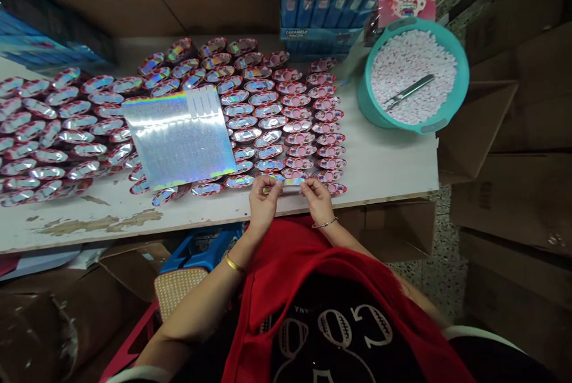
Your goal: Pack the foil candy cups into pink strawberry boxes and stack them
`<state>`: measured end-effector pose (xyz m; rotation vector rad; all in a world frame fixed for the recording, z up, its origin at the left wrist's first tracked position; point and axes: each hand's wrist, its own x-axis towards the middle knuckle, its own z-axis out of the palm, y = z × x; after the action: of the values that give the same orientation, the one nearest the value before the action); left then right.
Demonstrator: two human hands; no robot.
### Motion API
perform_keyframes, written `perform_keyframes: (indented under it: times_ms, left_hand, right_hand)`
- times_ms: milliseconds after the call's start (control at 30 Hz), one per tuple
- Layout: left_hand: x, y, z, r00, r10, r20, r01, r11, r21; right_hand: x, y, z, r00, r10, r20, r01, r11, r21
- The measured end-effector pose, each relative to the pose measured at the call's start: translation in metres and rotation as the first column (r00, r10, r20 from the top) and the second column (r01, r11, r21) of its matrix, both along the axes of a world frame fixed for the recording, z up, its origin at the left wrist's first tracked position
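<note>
My left hand (263,199) and my right hand (318,197) pinch the two ends of a small shiny holographic sticker strip (292,181), stretched level between them. Both hands are at the table's front edge, over the nearest row of small oval-topped containers (300,150). Many of those tops wear silvery holographic strips, while the columns at the right show bare pink tops with a round centre. Left of my hands, a holographic sticker sheet (183,145) lies across the containers, with a few strip outlines bare at its top right corner.
A teal tub (366,94) of small pale pellets stands at the right, a metal scoop or tongs (410,91) lying on them. Blue boxes (319,11) stand at the back. Below the table are a blue stool (196,252) and cardboard boxes (397,228).
</note>
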<state>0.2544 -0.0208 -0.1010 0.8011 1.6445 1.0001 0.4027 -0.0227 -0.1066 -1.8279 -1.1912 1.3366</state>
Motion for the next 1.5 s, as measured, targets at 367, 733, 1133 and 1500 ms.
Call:
perform_keyframes:
  times_ms: [367, 733, 1133, 1500]
  left_hand:
    - [0.019, 0.027, -0.039, 0.788, -0.267, -0.555, 0.274, 0.959, -0.072]
    - [0.009, 0.027, -0.044, 0.702, -0.307, -0.642, 0.323, 0.941, -0.097]
    - [-0.269, 0.186, -0.066, 0.349, -0.288, -0.892, 0.413, 0.901, -0.129]
    - [-0.283, 0.174, -0.083, 0.293, -0.384, -0.876, 0.380, 0.887, -0.262]
  right_hand:
    - [0.017, 0.012, -0.017, 0.760, 0.163, 0.629, -0.243, 0.969, 0.042]
    - [0.019, 0.008, -0.031, 0.723, 0.173, 0.669, -0.270, 0.962, 0.043]
    - [-0.107, 0.108, -0.010, 0.825, 0.176, 0.537, -0.430, 0.812, 0.395]
    - [-0.247, 0.215, -0.041, 0.636, 0.477, 0.607, -0.728, 0.633, 0.264]
